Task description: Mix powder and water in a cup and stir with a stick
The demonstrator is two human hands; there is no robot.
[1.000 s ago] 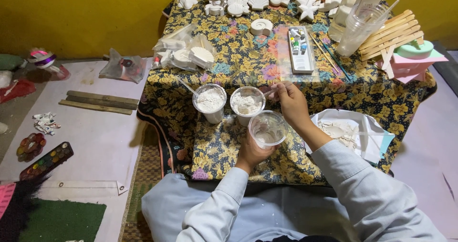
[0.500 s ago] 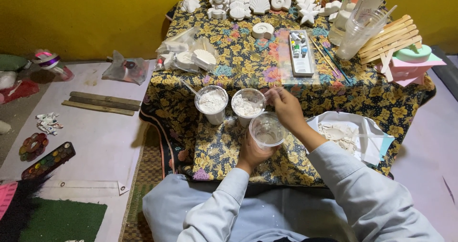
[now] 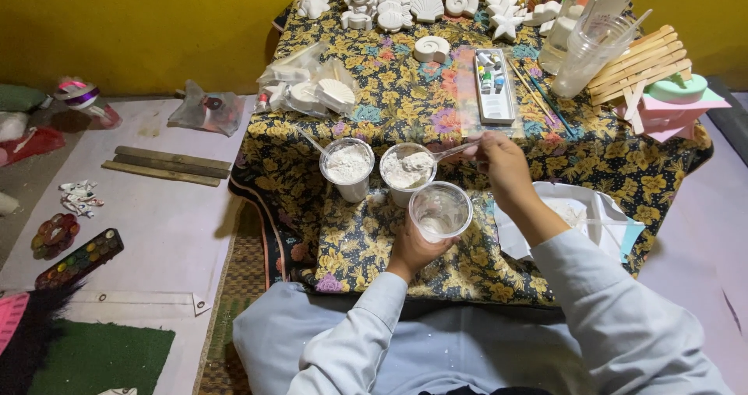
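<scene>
Left hand (image 3: 413, 247) grips the clear plastic cup (image 3: 440, 210) tilted up close (easier filling) while right-hand fingers (image 3: 487, 147) pinch a clear plastic spoon (image 3: 448, 153) heaped with white powder.

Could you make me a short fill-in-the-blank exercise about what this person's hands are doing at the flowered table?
1. The left hand holds a clear plastic cup that is nearly ____.
2. The right hand holds a spoon heaped with ____ powder.
3. The spoon is over the middle cup; the cup of powder to its left has a ____ standing in it.
4. The table is covered with a ____-patterned cloth.

Missing words: empty; white; spoon; flower
</scene>
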